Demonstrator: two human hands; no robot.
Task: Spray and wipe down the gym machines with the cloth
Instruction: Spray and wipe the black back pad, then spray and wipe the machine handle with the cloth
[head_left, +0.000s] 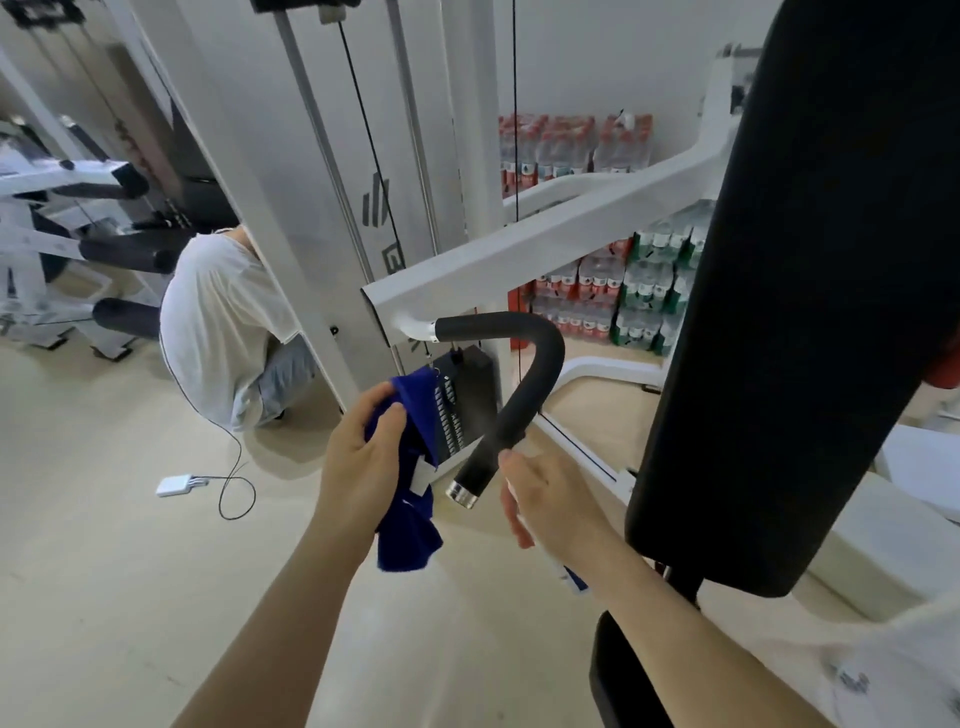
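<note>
The left hand (358, 457) has its grip closed round a bunched royal-blue terry cloth (410, 540), which hangs below the palm, near the free end of the curved black foam-sleeved handle (540, 358) but not touching it. The right hand (550, 504) is wrapped round a slim white spray bottle (563, 569), mostly hidden behind the fingers, with its top aimed at the lower stretch of that handle. A faint haze hangs beside the foam there, so the spraying of this handle looks to be under way. The cloth has not yet met the foam, so wiping the handle appears to be the step still ahead. Whether the white steel machine arm (519, 249) the handle grows from, or the tall black padded backrest (805, 312) at the right, has been cleaned cannot be told, as neither shows wetness or streaks. By this judgement the task is at an early or middle stage on this machine, with other machines further back also waiting.
</note>
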